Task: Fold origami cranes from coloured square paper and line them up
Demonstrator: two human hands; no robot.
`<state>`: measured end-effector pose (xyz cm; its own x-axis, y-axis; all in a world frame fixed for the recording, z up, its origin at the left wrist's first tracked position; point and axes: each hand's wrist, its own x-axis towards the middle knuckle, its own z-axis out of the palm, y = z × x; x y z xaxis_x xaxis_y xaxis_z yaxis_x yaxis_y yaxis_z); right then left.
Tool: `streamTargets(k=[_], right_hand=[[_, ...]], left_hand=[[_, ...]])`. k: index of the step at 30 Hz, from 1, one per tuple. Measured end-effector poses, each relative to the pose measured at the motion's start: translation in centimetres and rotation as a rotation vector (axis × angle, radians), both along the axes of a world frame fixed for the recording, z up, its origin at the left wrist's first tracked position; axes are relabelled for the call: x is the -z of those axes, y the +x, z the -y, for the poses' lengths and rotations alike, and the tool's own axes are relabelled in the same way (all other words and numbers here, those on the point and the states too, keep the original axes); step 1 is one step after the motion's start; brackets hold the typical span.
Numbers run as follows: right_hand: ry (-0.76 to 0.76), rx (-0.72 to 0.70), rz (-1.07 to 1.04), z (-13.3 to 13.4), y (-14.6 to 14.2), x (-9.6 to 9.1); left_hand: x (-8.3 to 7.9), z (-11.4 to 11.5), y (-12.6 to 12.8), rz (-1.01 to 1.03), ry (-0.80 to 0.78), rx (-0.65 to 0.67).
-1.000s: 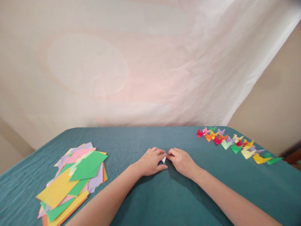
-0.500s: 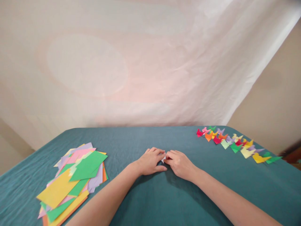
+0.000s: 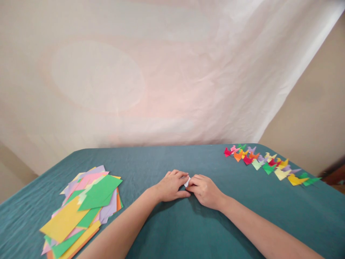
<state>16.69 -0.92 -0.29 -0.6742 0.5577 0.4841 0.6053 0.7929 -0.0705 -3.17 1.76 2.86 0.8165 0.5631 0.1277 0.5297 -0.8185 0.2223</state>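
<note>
A small piece of white folded paper (image 3: 187,182) lies between my hands near the middle of the table. My left hand (image 3: 172,186) rests to its left, with the fingertips pressed on the paper's upper edge and the thumb reaching below. From the right, my right hand (image 3: 205,190) pinches the paper with curled fingers. Much of the paper is covered by the fingers, so its full shape is hidden.
A loose pile of coloured paper sheets (image 3: 64,219) lies on the left of the teal-covered table (image 3: 172,230). Several folded paper birds (image 3: 268,168) stand in slanting rows at the right. A pale cloth (image 3: 167,79) hangs behind the table's far edge.
My right hand's fingers have shifted slightly down along the white paper, and more of it shows between the hands. The view has moved a little.
</note>
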Motion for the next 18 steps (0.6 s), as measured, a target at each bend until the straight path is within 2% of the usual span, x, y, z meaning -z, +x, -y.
streamTargets(k=[3, 7, 18], right_hand=[[-0.018, 0.135, -0.142, -0.37, 0.61, 0.11], [-0.019, 0.266, -0.168, -0.75, 1.07, 0.23], [-0.043, 0.257, -0.059, -0.72, 0.62, 0.56]], left_hand=[[0.04, -0.04, -0.09, -0.009, 0.006, 0.005], [0.08, -0.07, -0.17, -0.006, -0.001, 0.003], [0.33, -0.14, -0.14, -0.011, 0.021, 0.008]])
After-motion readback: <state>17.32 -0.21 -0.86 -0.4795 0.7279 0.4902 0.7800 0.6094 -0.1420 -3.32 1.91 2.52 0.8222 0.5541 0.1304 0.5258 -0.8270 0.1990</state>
